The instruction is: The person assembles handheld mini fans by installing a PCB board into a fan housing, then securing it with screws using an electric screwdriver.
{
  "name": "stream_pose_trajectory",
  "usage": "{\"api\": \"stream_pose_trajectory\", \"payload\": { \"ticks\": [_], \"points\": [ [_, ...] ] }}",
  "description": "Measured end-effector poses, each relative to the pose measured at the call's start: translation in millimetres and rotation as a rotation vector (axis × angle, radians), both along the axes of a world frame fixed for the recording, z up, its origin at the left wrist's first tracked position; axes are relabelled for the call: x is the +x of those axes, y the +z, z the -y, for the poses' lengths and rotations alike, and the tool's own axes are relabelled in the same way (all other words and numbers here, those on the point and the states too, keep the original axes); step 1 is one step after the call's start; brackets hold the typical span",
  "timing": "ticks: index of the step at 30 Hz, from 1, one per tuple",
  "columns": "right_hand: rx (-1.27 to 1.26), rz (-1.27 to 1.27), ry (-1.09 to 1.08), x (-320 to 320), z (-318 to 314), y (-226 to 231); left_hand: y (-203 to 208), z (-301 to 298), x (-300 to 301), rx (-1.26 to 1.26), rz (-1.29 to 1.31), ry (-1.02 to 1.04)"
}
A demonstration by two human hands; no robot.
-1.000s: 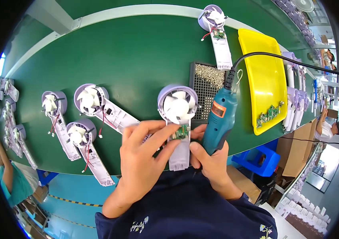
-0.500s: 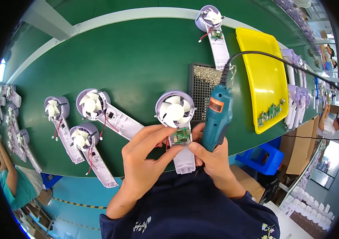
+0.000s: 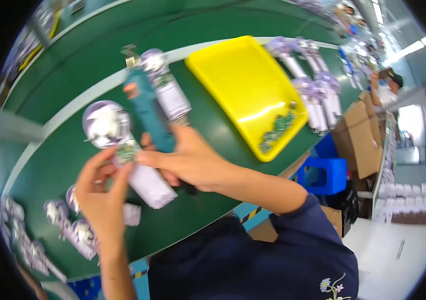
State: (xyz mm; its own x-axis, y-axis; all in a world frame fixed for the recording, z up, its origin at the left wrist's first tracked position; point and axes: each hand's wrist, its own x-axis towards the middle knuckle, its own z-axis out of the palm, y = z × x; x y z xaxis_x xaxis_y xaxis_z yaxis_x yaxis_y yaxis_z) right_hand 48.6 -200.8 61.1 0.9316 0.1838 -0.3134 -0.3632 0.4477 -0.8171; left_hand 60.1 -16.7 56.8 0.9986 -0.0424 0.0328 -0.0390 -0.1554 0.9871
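A lilac handheld fan housing (image 3: pixel 154 190) with white blades lies slanted in front of me, blurred by motion. Its small green circuit board (image 3: pixel 125 151) sits at the top of the handle, just below the round head. My left hand (image 3: pixel 100 192) pinches the housing at the board, thumb and forefinger at its edges. In my right hand (image 3: pixel 193 157) is a teal electric screwdriver (image 3: pixel 148 107), its hook end pointing up and away. The right thumb reaches to the board as well. The screwdriver's bit end is mostly hidden by the hand.
A yellow tray (image 3: pixel 223 75) holds several green circuit boards (image 3: pixel 279 129). Another fan housing (image 3: pixel 165 85) lies behind the screwdriver. More housings (image 3: pixel 80 235) are at the lower left, and others (image 3: pixel 318 95) beyond the tray. A blue stool (image 3: pixel 325 175) stands past the table edge.
The whole view has turned and blurred, so the tray sits further left in it. My hands, the fan housing and the screwdriver appear further left and stay together; the screwdriver now leans left.
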Motion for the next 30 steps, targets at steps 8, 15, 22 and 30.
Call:
{"api": "stream_pose_trajectory", "payload": {
  "ticks": [8, 15, 22, 30],
  "points": [
    [-0.012, 0.010, -0.083, 36.6, 23.4, -27.8, -17.0, 15.8, 68.8, 0.033, 0.020, -0.179],
    [-1.328, 0.214, -0.282, -42.3, 181.8, 12.3, -55.0, -18.3, 136.1, 0.137, -0.014, -0.192],
    [-1.631, 0.044, -0.343, -86.8, 233.0, -20.4, -53.4, 16.5, 144.3, 0.124, -0.023, -0.201],
    [-1.773, -0.036, -0.344, -83.8, 216.8, -28.3, -64.0, 26.5, 143.5, 0.081, -0.012, -0.205]
  ]
}}
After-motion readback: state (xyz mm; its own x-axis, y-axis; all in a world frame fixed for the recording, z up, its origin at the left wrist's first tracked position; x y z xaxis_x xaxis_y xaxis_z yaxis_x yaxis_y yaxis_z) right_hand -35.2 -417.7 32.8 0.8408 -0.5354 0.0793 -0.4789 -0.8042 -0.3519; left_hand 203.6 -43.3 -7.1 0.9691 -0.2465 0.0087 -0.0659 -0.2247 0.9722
